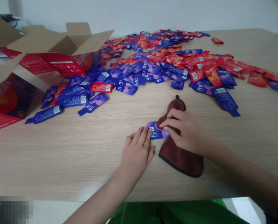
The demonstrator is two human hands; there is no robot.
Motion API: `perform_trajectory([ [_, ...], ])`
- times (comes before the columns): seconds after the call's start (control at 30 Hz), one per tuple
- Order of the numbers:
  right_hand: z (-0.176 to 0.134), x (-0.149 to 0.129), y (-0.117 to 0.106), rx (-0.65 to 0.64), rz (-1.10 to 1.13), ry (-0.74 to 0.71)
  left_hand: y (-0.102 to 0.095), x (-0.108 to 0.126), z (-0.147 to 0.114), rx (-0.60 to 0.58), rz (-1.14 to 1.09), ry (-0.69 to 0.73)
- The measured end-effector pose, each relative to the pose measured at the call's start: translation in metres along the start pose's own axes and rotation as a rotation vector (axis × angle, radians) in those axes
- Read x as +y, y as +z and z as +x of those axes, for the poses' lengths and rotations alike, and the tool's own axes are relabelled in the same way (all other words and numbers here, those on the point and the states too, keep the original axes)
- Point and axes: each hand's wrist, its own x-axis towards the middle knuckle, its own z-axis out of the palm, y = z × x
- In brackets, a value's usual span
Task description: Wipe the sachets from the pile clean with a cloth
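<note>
A blue-purple sachet (154, 132) lies flat on the table, its label side up. The fingers of my left hand (137, 147) are pressed together over its left end and hold it down. My right hand (187, 130) pinches a brown cloth (180, 157) with a dark edge and a small loop at the top. A fold of that cloth rests on the right part of the sachet and hides it. The lower part of the cloth spreads on the table beneath my right hand.
Many red and blue sachets (152, 67) are strewn in heaps across the far side of the wooden table (83, 161). At the left stand open red cardboard boxes (66, 63) with raised flaps. A single blue sachet (225, 100) lies to the right, beyond my right hand.
</note>
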Motion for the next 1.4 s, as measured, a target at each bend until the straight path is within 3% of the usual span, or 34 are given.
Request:
perform_trajectory([
  [0.1, 0.009, -0.018, 0.013, -0.076, -0.016, -0.095, 0.000, 0.000, 0.001, -0.007, 0.023, 0.006],
  [0.17, 0.005, -0.016, 0.020, -0.094, 0.002, -0.069, 0.000, 0.000, 0.000, -0.002, 0.020, 0.004],
  [0.37, -0.028, 0.026, 0.013, -0.098, 0.148, 0.104, -0.001, 0.001, -0.001, 0.023, -0.011, 0.000],
  [0.47, -0.032, 0.034, 0.004, -0.117, 0.170, 0.123, -0.001, 0.000, 0.000, 0.025, -0.015, 0.011],
  [0.63, -0.013, 0.004, -0.001, -0.060, 0.163, 0.019, 0.001, 0.000, 0.000, 0.043, -0.003, 0.010],
  [0.8, -0.004, -0.016, 0.013, -0.136, 0.136, -0.114, 0.001, -0.002, -0.001, 0.068, -0.020, 0.015],
  [0.93, -0.019, 0.008, 0.012, -0.137, 0.099, 0.012, 0.000, -0.006, 0.001, 0.068, -0.035, 0.035],
  [1.13, -0.039, 0.056, -0.013, -0.228, 0.322, 0.091, -0.006, -0.010, 0.010, 0.078, -0.058, 0.064],
  [1.27, -0.040, 0.061, -0.027, -0.148, 0.419, 0.100, -0.022, -0.016, 0.027, 0.021, -0.010, 0.101],
  [1.4, -0.035, 0.054, -0.027, -0.061, 0.447, 0.071, -0.032, -0.025, 0.044, -0.016, 0.023, 0.167],
])
